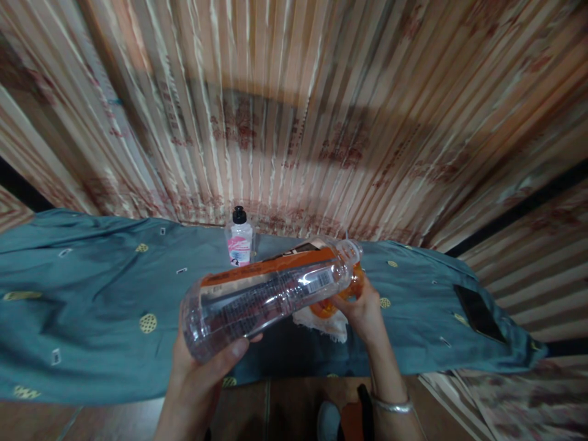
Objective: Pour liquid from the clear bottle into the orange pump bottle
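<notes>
A large clear plastic bottle [271,300] with an orange and dark label lies tilted across the middle, its open neck up at the right. My left hand [206,361] wraps round the bottle's base, thumb along the near side. Behind the neck, my right hand [361,306] closes on an orange see-through container [324,308], partly hidden by the bottle. The bottle's mouth overlaps the container's top in this view; whether they touch I cannot tell. Under the container shows a white fringed cloth [337,327]. No liquid can be made out in the clear bottle.
A small clear bottle with a black cap and pink label [239,242] stands at the back. A dark phone [479,312] lies at the right on the teal patterned cloth [110,288]. Pleated curtains [275,122] hang along the far edge and right side.
</notes>
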Available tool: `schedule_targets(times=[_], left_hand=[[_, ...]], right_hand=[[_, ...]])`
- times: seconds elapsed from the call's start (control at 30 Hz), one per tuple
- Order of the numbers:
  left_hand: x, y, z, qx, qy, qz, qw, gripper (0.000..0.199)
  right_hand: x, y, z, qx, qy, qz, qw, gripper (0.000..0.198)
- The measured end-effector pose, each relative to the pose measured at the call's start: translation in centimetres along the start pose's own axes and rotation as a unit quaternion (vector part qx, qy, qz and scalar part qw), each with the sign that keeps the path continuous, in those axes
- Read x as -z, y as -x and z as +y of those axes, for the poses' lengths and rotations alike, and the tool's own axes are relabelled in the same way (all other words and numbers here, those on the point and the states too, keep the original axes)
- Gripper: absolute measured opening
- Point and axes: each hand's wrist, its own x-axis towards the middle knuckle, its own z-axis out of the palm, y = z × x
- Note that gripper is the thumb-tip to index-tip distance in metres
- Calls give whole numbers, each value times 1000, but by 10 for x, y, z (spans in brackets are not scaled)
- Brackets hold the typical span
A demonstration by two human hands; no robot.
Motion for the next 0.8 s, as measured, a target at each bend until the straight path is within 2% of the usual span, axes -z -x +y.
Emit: schedule_targets(times=[0.27, 0.8], left_hand=[[0, 0, -1, 3, 2, 4, 1000, 75], [-2, 2, 0, -12, 16, 0, 1000, 72]], right_hand=[[0, -1, 4, 23, 24, 19, 999, 58], [0, -1, 2, -1, -4, 5, 1000, 61]])
